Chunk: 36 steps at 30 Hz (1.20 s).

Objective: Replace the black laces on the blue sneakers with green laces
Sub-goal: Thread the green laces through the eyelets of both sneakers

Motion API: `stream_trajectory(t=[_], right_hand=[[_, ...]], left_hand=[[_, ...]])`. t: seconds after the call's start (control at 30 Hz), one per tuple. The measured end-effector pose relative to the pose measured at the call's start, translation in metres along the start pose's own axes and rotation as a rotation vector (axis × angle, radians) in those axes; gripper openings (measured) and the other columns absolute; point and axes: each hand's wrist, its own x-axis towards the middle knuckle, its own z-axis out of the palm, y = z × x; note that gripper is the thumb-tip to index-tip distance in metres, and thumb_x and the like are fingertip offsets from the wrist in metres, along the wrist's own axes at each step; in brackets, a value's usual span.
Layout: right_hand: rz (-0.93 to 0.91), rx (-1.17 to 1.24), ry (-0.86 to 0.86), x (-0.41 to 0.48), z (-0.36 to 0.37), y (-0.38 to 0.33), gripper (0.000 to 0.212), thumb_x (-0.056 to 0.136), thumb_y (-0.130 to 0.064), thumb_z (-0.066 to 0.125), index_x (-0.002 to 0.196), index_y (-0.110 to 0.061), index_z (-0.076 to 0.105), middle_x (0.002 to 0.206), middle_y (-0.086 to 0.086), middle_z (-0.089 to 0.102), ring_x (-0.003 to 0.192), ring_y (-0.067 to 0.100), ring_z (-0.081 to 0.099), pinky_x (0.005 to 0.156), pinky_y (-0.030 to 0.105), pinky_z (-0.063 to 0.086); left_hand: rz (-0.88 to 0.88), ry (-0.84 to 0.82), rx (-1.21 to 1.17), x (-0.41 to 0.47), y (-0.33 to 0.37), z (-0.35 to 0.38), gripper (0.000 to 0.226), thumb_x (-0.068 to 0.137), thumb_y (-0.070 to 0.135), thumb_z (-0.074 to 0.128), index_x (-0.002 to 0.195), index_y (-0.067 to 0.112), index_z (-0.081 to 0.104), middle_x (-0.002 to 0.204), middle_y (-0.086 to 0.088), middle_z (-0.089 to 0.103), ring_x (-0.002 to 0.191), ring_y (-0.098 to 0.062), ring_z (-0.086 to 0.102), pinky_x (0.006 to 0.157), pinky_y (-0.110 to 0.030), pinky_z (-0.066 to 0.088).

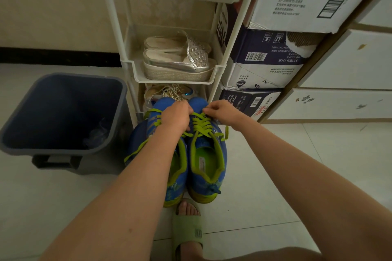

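Blue sneakers are set together on the floor before a white rack. Green laces are pinched near the toe by the right hand and, apparently, the left hand.

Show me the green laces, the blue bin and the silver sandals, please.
green laces (201, 126), head view, the criss-crossed middle stretch.
blue bin (53, 104), head view, its inner wall.
silver sandals (196, 55), head view, the studded strap.
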Motion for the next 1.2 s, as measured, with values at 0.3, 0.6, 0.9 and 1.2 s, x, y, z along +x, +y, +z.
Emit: stream_trajectory(t=[0.3, 0.6, 0.9, 1.2], right_hand=[[0.029, 0.069, -0.049, 0.000, 0.001, 0.001, 0.008, 0.095, -0.013, 0.054, 0.091, -0.008, 0.058, 0.071, 0.001, 0.053, 0.063, 0.008, 0.048, 0.055, 0.012, 0.042], [-0.018, 0.196, -0.048, -0.003, 0.003, 0.005, 0.005, 0.094, -0.008, 0.056, 0.090, -0.006, 0.059, 0.073, 0.001, 0.056, 0.062, 0.006, 0.051, 0.051, 0.008, 0.042], [0.002, 0.208, -0.070, -0.002, 0.003, 0.007, 0.006, 0.094, -0.012, 0.057, 0.091, -0.008, 0.059, 0.078, 0.003, 0.058, 0.067, 0.009, 0.053, 0.054, 0.011, 0.043], [0.034, 0.291, -0.080, -0.001, -0.006, 0.011, 0.014, 0.095, -0.015, 0.055, 0.097, -0.009, 0.066, 0.088, 0.004, 0.062, 0.081, 0.016, 0.051, 0.067, 0.022, 0.039]], left_hand=[[0.045, -0.046, 0.091, 0.002, 0.004, -0.002, 0.023, 0.095, 0.006, 0.048, 0.118, 0.003, 0.049, 0.106, -0.015, 0.065, 0.098, -0.036, 0.064, 0.089, -0.047, 0.047], [0.053, -0.049, 0.114, -0.001, 0.004, -0.004, 0.022, 0.096, 0.004, 0.043, 0.117, 0.004, 0.048, 0.104, -0.015, 0.064, 0.093, -0.036, 0.065, 0.088, -0.048, 0.047], [0.056, -0.065, 0.106, -0.002, 0.006, -0.005, 0.016, 0.097, 0.007, 0.043, 0.113, 0.007, 0.047, 0.095, -0.011, 0.066, 0.087, -0.030, 0.067, 0.087, -0.045, 0.047], [0.037, -0.013, -0.124, 0.001, -0.010, -0.005, 0.016, 0.100, 0.013, 0.043, 0.101, 0.021, 0.057, 0.089, -0.004, 0.067, 0.055, -0.013, 0.062, 0.066, -0.031, 0.050]])
